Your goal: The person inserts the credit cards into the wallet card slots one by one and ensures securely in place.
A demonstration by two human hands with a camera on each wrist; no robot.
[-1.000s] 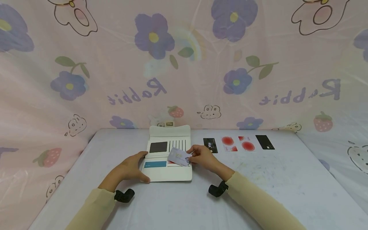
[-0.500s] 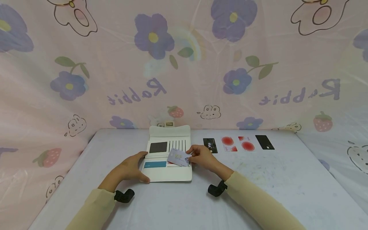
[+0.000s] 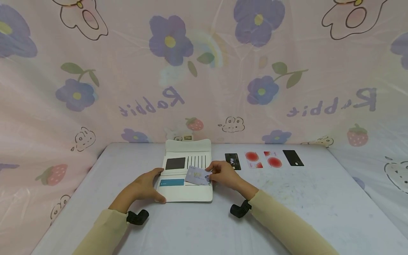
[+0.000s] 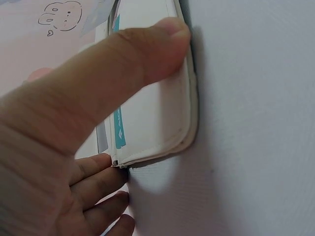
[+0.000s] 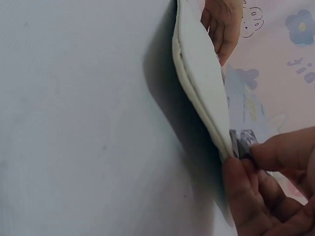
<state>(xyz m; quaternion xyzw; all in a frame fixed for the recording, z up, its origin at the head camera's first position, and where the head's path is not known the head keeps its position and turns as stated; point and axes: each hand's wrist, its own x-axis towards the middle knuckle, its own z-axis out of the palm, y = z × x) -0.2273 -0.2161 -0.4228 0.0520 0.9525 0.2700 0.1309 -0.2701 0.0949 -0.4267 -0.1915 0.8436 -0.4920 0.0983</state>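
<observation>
A white, leather-like folding wallet (image 3: pixel 186 194) lay opened out on a table covered in white cloth (image 3: pixel 191 228). The person's left hand (image 3: pixel 143 186) was spread wide at its left side, the thumb resting on the near panel and the fingertips touching the edge further back. The right hand (image 3: pixel 224 173) was narrowed to a pinch, holding the right end of a pale lilac plastic card with gold "VIP" lettering (image 3: pixel 196 175). That card sat tilted over the right half of the wallet, near the fold; whether its lower edge was inside a pocket could not be told. To its left, a teal strip (image 3: pixel 172 182) showed along the near panel. On the middle panel were a dark grey rectangle (image 3: pixel 175 163) and a set of black lines (image 3: pixel 197 160). Right of the wallet, 4 cards stood in a row: a black "Vip" card (image 3: pixel 233 161), 2 white cards with red circles (image 3: pixel 254 160) and a plainer black card (image 3: pixel 293 158).
</observation>
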